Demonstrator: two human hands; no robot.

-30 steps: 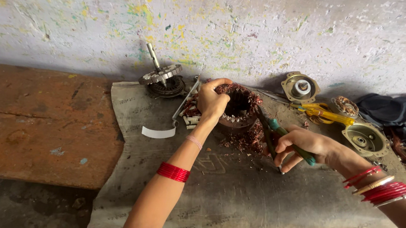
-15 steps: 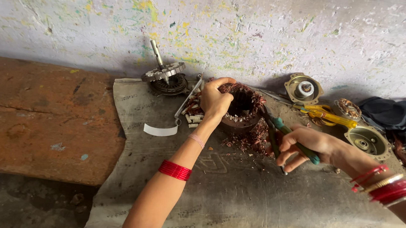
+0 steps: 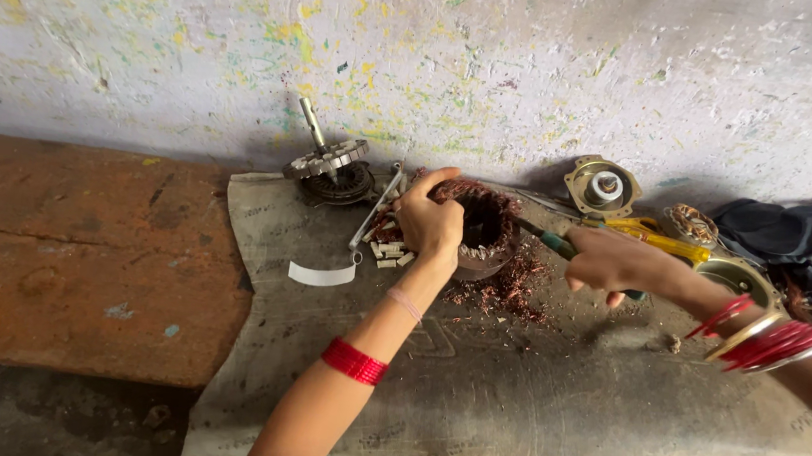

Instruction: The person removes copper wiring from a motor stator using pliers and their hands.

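Observation:
A round motor stator (image 3: 484, 228) with copper windings sits on a grey cloth mat (image 3: 547, 414) near the wall. My left hand (image 3: 430, 222) grips its left rim. My right hand (image 3: 607, 261) holds a green-handled screwdriver (image 3: 557, 243), its tip pushed into the stator's bore. Loose copper wire scraps (image 3: 512, 286) lie just below and to the right of the stator. Red bangles sit on both wrists.
A rotor with a shaft (image 3: 327, 161) leans by the wall at left. Small white slot pieces (image 3: 389, 252) and a curved white strip (image 3: 321, 274) lie left of the stator. Metal end covers (image 3: 602, 185), a yellow tool (image 3: 661, 241) and dark cloth (image 3: 792, 240) are at right.
My right hand has moved up and left toward the stator with the screwdriver. My left hand keeps its grip on the rim.

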